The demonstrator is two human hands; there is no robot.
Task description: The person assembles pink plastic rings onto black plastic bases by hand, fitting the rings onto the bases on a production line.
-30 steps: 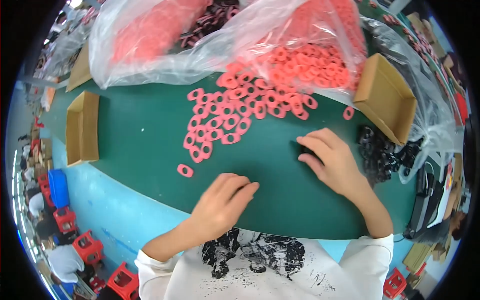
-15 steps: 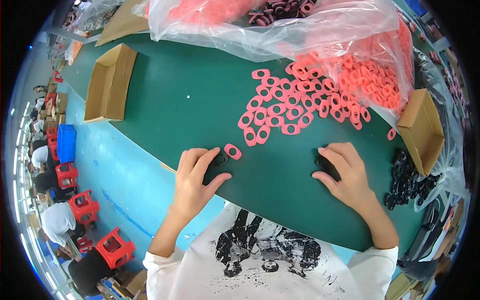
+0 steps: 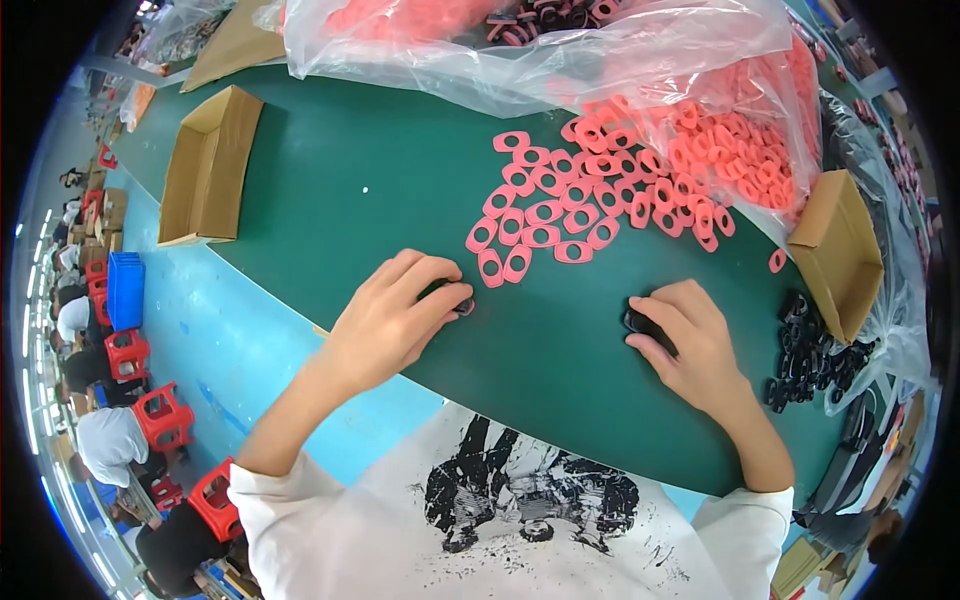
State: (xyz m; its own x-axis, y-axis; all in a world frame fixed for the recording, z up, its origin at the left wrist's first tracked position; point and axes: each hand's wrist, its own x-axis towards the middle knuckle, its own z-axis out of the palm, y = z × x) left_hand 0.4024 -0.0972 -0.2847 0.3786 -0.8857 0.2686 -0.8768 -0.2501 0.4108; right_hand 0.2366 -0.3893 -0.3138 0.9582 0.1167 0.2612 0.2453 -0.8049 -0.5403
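Observation:
My left hand (image 3: 392,312) is closed with thumb and fingertips around a small black plastic part (image 3: 436,289), mostly hidden by the fingers. At the fingertips shows the edge of a pink oval ring (image 3: 465,308); whether the two are joined I cannot tell. My right hand (image 3: 690,340) rests on the green table (image 3: 540,350), curled round black plastic parts (image 3: 640,323) that are largely covered by its fingers. Beyond my hands lies a spread of flat pink oval rings (image 3: 541,212), each with a round hole.
A clear plastic bag (image 3: 420,70) of pink rings runs along the far side, its contents spilling at the right. Cardboard trays stand at left (image 3: 212,170) and right (image 3: 838,255). A heap of black parts (image 3: 812,350) lies at the right, near the right tray.
My left hand has moved forward and right, closing over the black part and the single pink ring that lay apart. My right hand has barely moved.

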